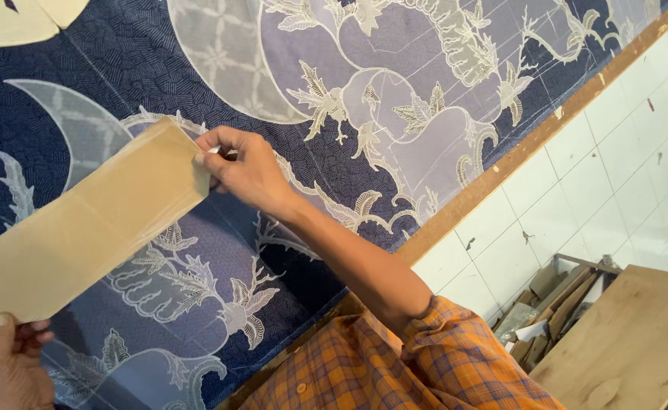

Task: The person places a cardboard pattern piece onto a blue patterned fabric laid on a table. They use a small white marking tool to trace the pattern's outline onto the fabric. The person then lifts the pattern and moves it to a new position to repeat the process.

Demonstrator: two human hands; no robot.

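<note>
the person's right hand [247,168] reaches out over a big blue cloth [334,205] patterned with pale leaves, flowers and rounded shapes, which fills most of the view. that grip is closed tight, thumb and fingers pinched on the far right corner of a long tan strip [91,224] (paper or thin card, i can't tell which), and something small and white shows at the fingertips, too small to make out. the left hand [4,364] is down at the near left edge, fingers curled shut on the strip's other end, the thumb lying on top of it. so the strip hangs stretched between the two hands, slanting from near left up to far right, just over the cloth; whether it touches the cloth i can't tell.

the right arm comes out of an orange plaid sleeve [417,357]. the cloth ends at a wooden edge [501,171] running diagonally, and past it on the right lies a white tiled floor [622,167]. near right there is a plain wooden board [630,342], and beside it a box of scraps [550,304], brown pieces and bits of paper jumbled together.
</note>
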